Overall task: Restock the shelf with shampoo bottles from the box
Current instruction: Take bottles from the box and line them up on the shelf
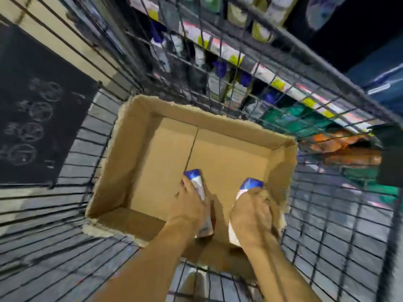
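Cardboard box (139, 136) plain brown. Both shampoo bottles (197, 184) (248, 187) white w/ blue caps. Wire cart (65, 192) dark grey; shelf strip (281, 83) w/ yellow, pink and white tags.

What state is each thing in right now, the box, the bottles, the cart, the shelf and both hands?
Cardboard box: open at the top, sitting in the cart, floor bare apart from the held bottles.
Left bottle: blue cap on, gripped by the left hand.
Right bottle: blue cap on, gripped by the right hand.
Wire cart: holding the box.
Shelf: stocked with products, too blurred to identify.
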Demonstrator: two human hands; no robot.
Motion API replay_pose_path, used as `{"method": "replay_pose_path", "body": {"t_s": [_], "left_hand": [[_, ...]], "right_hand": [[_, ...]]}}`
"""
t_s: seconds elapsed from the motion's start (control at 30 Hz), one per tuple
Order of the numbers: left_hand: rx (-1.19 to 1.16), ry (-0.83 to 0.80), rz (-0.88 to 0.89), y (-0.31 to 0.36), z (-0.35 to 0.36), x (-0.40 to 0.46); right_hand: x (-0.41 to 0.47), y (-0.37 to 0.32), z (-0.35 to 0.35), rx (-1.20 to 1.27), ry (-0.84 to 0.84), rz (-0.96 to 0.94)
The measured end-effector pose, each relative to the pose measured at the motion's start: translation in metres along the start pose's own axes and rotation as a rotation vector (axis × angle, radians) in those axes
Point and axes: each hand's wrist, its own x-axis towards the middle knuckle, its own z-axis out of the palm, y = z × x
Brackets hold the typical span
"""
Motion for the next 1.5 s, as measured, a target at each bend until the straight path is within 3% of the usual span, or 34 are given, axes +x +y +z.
{"method": "replay_pose_path", "body": {"t_s": [0.17,0.33,0.53,0.8,0.93,1.1,1.27,1.5], "left_hand": [[-0.360,0.042,-0.039,-0.010,0.012,0.003],[-0.501,0.009,-0.129,-0.027,0.016,0.018],[-0.493,0.101,-0.119,-0.029,0.009,0.018],[-0.587,0.015,-0.080,-0.030,0.005,0.021],[-0.424,0.079,-0.050,-0.024,0.005,0.017],[-0.356,0.037,-0.074,-0.020,-0.007,0.021],[-0.465,-0.035,0.050,-0.030,-0.020,0.012],[-0.679,0.073,0.277,-0.002,-0.104,-0.062]], "right_hand": [[0.005,0.013,0.025,0.031,0.201,-0.010],[0.007,0.012,0.047,0.308,0.114,-0.025],[0.020,0.015,0.046,0.309,0.110,-0.119],[0.036,0.012,0.052,0.356,0.052,-0.101],[0.032,-0.001,0.048,0.255,-0.036,-0.052],[0.040,-0.002,0.049,0.397,-0.075,-0.026],[0.034,0.008,0.040,0.560,-0.051,-0.101],[-0.007,0.012,-0.040,0.796,0.016,-0.332]]}}
